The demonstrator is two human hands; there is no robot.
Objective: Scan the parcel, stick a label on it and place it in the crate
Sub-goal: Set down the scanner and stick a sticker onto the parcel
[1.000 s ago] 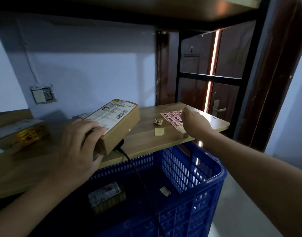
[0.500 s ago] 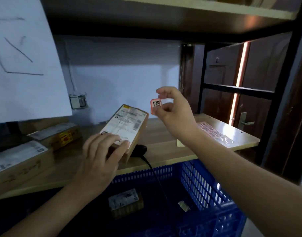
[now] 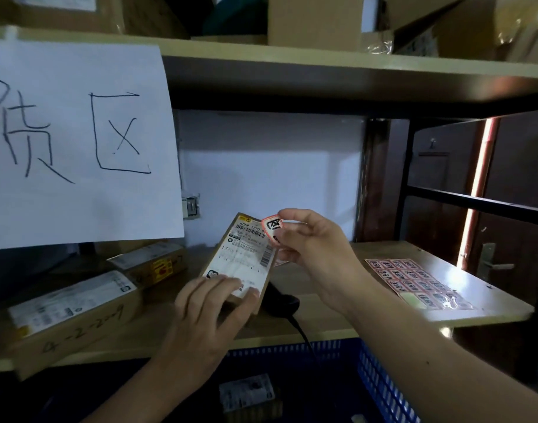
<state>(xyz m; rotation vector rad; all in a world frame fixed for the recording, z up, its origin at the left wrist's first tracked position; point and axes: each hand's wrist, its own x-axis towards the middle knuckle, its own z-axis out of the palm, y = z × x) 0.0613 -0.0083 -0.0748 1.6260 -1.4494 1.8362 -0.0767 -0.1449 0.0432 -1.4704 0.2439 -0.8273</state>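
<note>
here the parcel (image 3: 241, 264) stands tilted on the worktop (image 3: 322, 315), its long axis running from the near left up and away to the right, printed face toward the camera; the left hand (image 3: 209, 312) pins its near end, fingers (image 3: 228, 285) flat across the lower edge of the shipping slip; the right hand (image 3: 310, 242) is pinched on a small red-edged label (image 3: 272, 228), held just at the parcel's far right corner, overlapping it in view, though i cannot tell whether it touches yet; so the label lies up and right of the steadying hand, and the right hand is the nearer to the far end; likely the next move is a short press down and left onto the face; the crate (image 3: 380, 383) waits below the worktop edge, another box (image 3: 248, 392) already in it; a label sheet (image 3: 414, 282) lies well to the right.
</note>
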